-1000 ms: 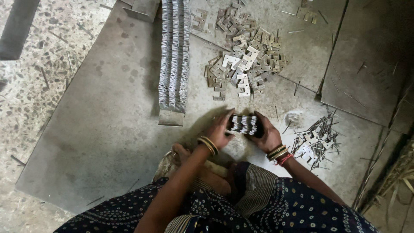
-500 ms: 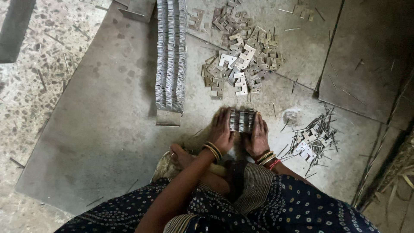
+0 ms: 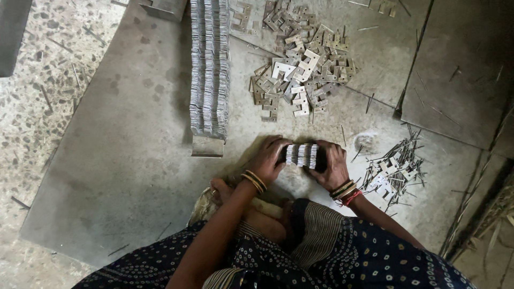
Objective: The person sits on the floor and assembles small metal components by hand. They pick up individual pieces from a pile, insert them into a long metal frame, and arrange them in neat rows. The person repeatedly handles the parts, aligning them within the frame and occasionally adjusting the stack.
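Metal plates (image 3: 303,155), flat and stacked edge-on, sit clamped between both hands, left (image 3: 269,158) and right (image 3: 333,166).

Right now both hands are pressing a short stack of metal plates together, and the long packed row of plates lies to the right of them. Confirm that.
Not quite. In the head view both hands do press the short stack together, but the long row lies up and to the left of them, not to the right.
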### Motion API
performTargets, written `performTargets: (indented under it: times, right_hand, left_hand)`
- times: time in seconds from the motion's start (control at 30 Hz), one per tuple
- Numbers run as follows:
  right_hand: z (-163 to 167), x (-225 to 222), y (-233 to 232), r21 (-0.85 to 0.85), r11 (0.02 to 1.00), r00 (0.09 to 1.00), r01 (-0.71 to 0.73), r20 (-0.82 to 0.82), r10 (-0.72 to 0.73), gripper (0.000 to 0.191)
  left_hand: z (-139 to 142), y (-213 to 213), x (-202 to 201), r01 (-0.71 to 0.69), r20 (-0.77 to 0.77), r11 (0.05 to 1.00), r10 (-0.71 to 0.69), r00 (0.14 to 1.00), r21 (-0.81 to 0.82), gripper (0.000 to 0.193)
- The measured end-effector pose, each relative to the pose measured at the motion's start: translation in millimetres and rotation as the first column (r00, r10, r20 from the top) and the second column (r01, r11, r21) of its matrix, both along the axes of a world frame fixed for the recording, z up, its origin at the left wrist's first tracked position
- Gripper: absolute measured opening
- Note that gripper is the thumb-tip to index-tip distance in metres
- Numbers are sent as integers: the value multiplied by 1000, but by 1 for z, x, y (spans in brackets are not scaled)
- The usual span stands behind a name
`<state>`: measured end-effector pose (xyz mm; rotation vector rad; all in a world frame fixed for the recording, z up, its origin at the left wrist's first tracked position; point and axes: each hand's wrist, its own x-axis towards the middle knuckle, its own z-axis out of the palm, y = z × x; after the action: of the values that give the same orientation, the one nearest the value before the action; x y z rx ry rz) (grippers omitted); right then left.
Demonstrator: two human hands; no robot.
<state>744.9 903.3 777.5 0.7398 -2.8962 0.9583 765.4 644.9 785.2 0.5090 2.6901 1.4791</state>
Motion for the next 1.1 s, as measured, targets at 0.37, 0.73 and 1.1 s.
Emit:
performTargets:
  times: [0.37, 0.73, 1.1]
  right_hand:
    - [-4, -4, 6, -6, 999, 999, -33, -19, 33, 87]
    - [-8, -9, 6, 35, 999, 998, -6, 65, 4, 90]
    - [25, -15, -6, -46, 999, 974, -16, 223, 25, 87]
  left_hand:
    - [-7, 0, -2, 16, -71, 1000, -16, 997, 11, 69]
    - [-3, 0, -5, 39, 1, 999, -39, 999, -21, 68]
    - [-26, -4, -7, 33, 79, 993, -24, 997, -112, 69]
